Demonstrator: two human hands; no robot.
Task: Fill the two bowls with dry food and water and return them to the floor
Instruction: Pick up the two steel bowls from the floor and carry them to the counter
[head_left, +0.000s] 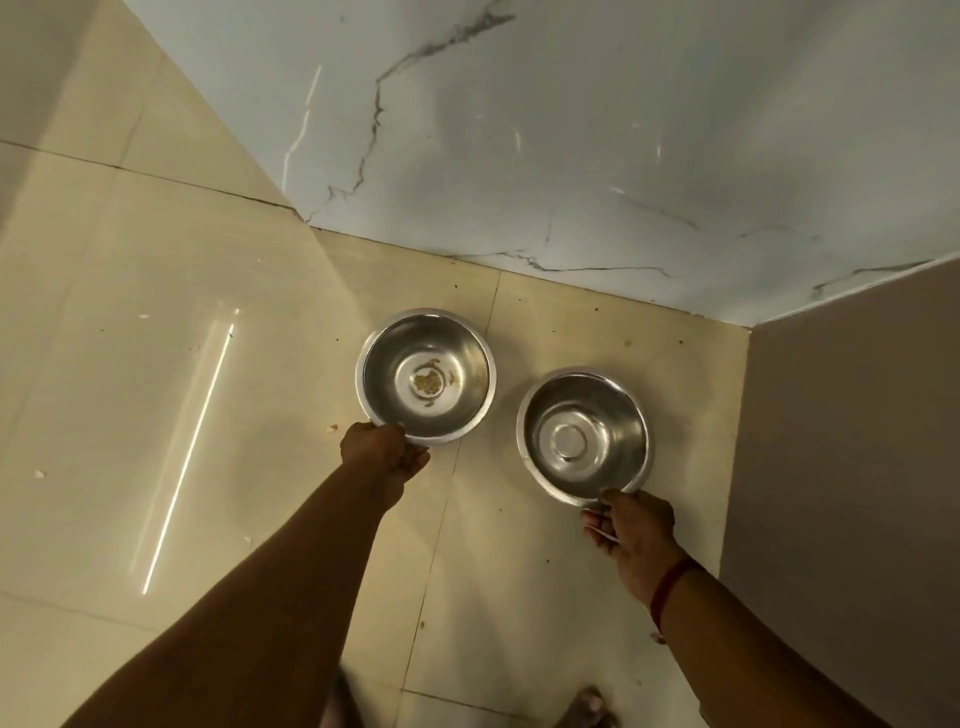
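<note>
- Cream floor tiles (156, 291) fill the lower left of the view and meet a white marble-veined wall (571, 130) in a corner, with a plain grey panel (852, 441) closing the right side; crumbs and specks are scattered over the tiles.
- Two stainless steel bowls sit side by side near the wall, apart from each other and mouths up.
- Left bowl (425, 375) holds only a small patch of tan residue at its centre; right bowl (585, 435) looks bare and dry inside, so neither has been filled yet.
- Left hand (382, 452) is closed on the near rim of the left bowl, fingers curled over the edge.
- Right hand (631, 535), a red thread (670, 584) tied at its wrist, pinches the near rim of the right bowl, thumb on top and fingers underneath.
- Each bowl lies straight ahead of its own hand, further toward the wall, so the grips are both on the near edges and the arms do not cross.
- Whether the bowls rest on the tiles or are just off them cannot be told.
- Judging by the empty bowls, the step in hand is picking them up for filling; a rim pinch will let a bowl tip away, so a level lift matters.
</note>
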